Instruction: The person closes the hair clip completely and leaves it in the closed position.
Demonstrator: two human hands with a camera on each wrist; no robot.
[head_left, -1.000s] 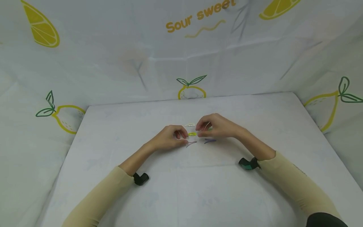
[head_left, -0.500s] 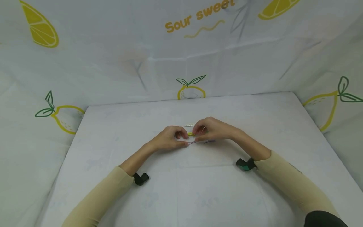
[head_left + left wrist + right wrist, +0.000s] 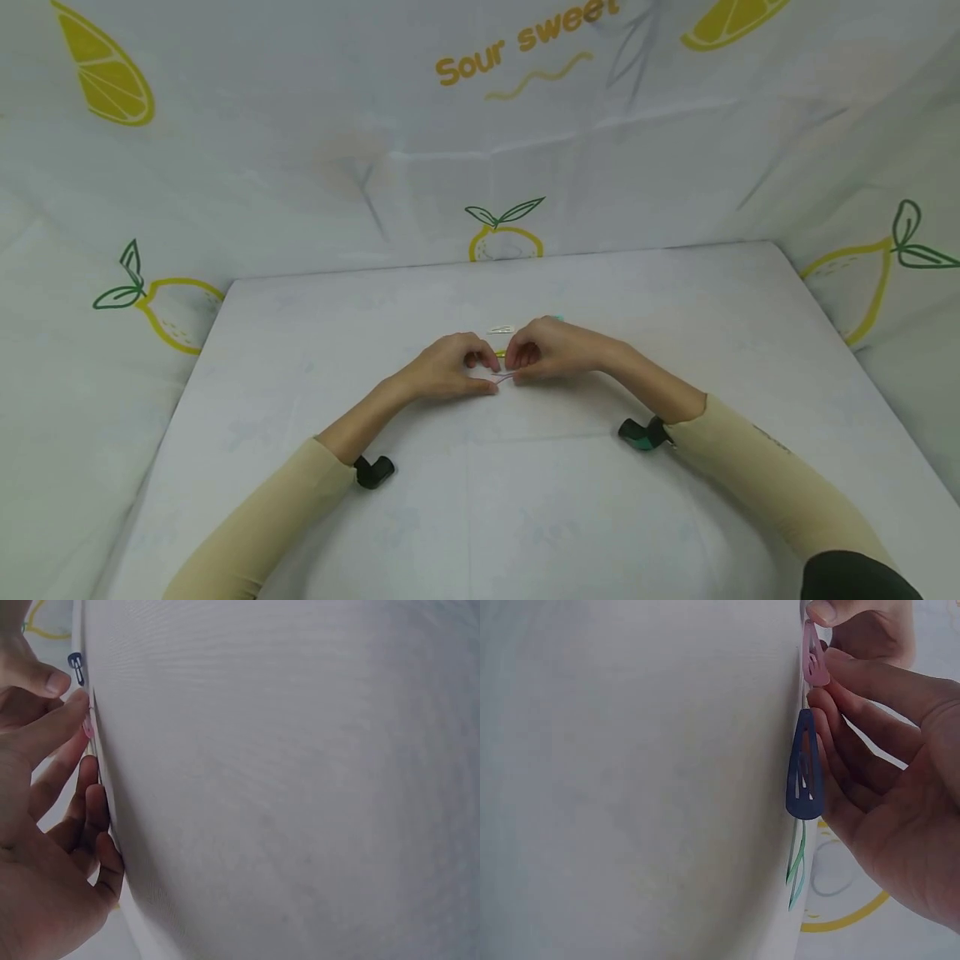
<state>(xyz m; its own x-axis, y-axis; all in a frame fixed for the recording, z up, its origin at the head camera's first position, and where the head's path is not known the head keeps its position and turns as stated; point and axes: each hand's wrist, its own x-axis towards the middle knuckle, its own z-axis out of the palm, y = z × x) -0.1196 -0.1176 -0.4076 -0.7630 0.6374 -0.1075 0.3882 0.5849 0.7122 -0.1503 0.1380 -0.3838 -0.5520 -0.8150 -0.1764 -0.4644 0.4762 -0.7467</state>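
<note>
- Right hand [image 3: 558,348]: pinching pink clip [image 3: 817,673] by its wide end.
- Left hand [image 3: 450,367]: pink clip's 9 o'clock, can't tell if pinching.
- Yellow clip [image 3: 501,354]: on bench [image 3: 420,517], pink's 12 o'clock.

Cloth-walled tabletop booth [image 3: 60,192], white-covered table [image 3: 465,508], lemon-print cloth [image 3: 300,158] on three sides, orange "Sour sweet" lettering [image 3: 528,42]

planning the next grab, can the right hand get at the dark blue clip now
Probably yes: the right wrist view shows the dark blue clip uncovered beside the right hand, busy at the pink clip.
</note>
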